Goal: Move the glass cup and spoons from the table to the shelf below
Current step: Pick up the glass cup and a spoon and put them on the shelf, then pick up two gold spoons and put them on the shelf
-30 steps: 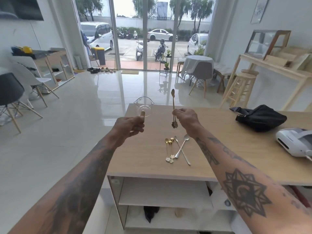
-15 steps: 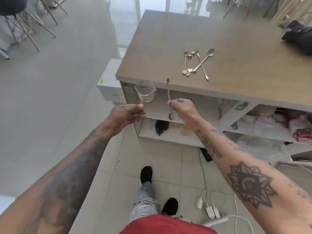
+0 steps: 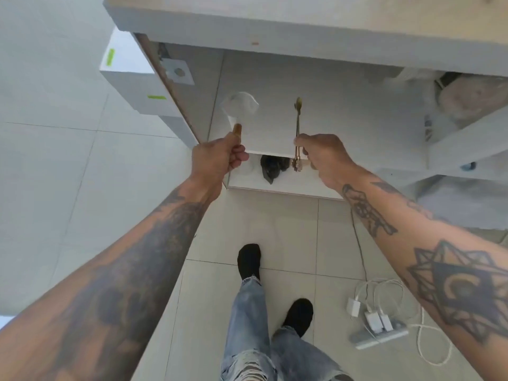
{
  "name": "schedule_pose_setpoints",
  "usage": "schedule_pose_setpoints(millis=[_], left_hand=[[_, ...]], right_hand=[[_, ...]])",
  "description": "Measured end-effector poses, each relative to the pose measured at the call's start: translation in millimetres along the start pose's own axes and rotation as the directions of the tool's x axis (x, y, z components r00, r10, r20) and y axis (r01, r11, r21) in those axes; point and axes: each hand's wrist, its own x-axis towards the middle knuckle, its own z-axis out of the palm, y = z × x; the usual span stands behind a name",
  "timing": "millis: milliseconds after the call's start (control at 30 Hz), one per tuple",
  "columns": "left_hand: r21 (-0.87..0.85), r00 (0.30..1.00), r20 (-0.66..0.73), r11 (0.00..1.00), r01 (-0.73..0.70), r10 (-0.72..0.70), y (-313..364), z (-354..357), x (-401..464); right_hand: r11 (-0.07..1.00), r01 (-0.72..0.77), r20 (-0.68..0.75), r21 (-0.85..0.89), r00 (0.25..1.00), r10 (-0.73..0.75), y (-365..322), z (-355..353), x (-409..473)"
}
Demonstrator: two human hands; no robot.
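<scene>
Fingers [image 3: 238, 156] pinching glass cup [image 3: 239, 108], spoons [image 3: 297, 127]

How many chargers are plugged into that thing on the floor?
3. Three white chargers sit in the grey power strip on the tiled floor: one at its left end, one in the middle, one just right of it. Cables may hide more.

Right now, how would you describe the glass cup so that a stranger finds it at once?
Look under the table edge at the white upper shelf. Over its left part, the left hand holds the glass cup by a brown handle. It is clear with a spout, unlike the thin gold spoon in the right hand.
</scene>
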Motion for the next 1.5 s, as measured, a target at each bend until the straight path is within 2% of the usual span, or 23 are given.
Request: schedule_pose_setpoints(millis=[233, 400, 500, 633, 800, 867, 967, 1033, 1100, 1233, 1333, 1433, 1500], left_hand=[[0.015, 0.994, -0.080, 0.997, 0.080, -0.078, -17.1, 22.7, 121.0], [0.089, 0.998, -0.006, 0.994, 0.061, -0.061, -24.2, 17.3, 164.8], [0.075, 0.998, 0.021, 0.996, 0.050, -0.052, -27.1, 12.5, 178.3], [0.033, 0.997, 0.021, 0.996, 0.079, -0.079, -26.9, 10.3, 175.4], [0.031, 0.982, -0.024, 0.981, 0.190, -0.190, -15.4, -4.8, 125.2], [0.124, 0.978, -0.053, 0.970, 0.207, -0.202, -2.6, -12.1, 92.8], [0.374, 0.962, 0.076, 0.902, 0.217, -0.263, 33.2, -8.3, 32.2], [0.529, 0.926, 0.210, 0.833, 0.162, -0.313, 67.0, 2.7, -8.2], [0.619, 0.902, 0.334, 0.785, 0.010, -0.275, 107.4, 14.6, -40.8], [0.604, 0.848, 0.507, 0.766, -0.221, -0.155, 194.9, 38.9, -91.5], [0.600, 0.859, 0.511, 0.709, -0.370, 0.016, 243.1, 65.1, -105.3], [0.602, 0.880, 0.432, 0.663, -0.444, 0.197, 273.5, 90.0, -100.2], [0.632, 0.885, 0.392, 0.625, -0.457, 0.252, 288.3, 104.1, -92.4]], right_hand=[[0.992, -0.067, -0.116, -0.109, 0.992, 0.054, -4.0, 62.4, 112.6], [0.975, -0.041, -0.246, -0.220, 0.969, -0.015, -12.4, 95.8, 156.5], [0.956, -0.037, -0.293, -0.290, 0.955, -0.051, -20.4, 104.6, 166.4], [0.942, -0.052, -0.229, -0.332, 0.973, -0.027, -25.0, 99.4, 149.3], [0.942, -0.039, -0.203, -0.334, 0.979, -0.031, -17.6, 49.7, 91.2], [0.934, -0.029, -0.182, -0.356, 0.982, -0.039, -18.7, 20.6, 53.1], [0.945, 0.033, -0.111, -0.325, 0.991, -0.073, -26.1, -26.2, -8.4], [0.958, 0.041, -0.077, -0.285, 0.995, -0.066, -38.3, -55.0, -48.3], [0.966, 0.077, -0.063, -0.249, 0.993, -0.095, -55.6, -81.3, -82.9], [0.954, 0.243, -0.132, -0.175, 0.955, -0.267, -103.3, -125.6, -133.3], [0.938, 0.316, -0.217, -0.139, 0.915, -0.341, -144.8, -151.6, -143.0], [0.931, 0.326, -0.282, -0.163, 0.889, -0.360, -185.8, -167.0, -132.5], [0.934, 0.305, -0.302, -0.187, 0.887, -0.350, -207.4, -170.4, -119.8]])
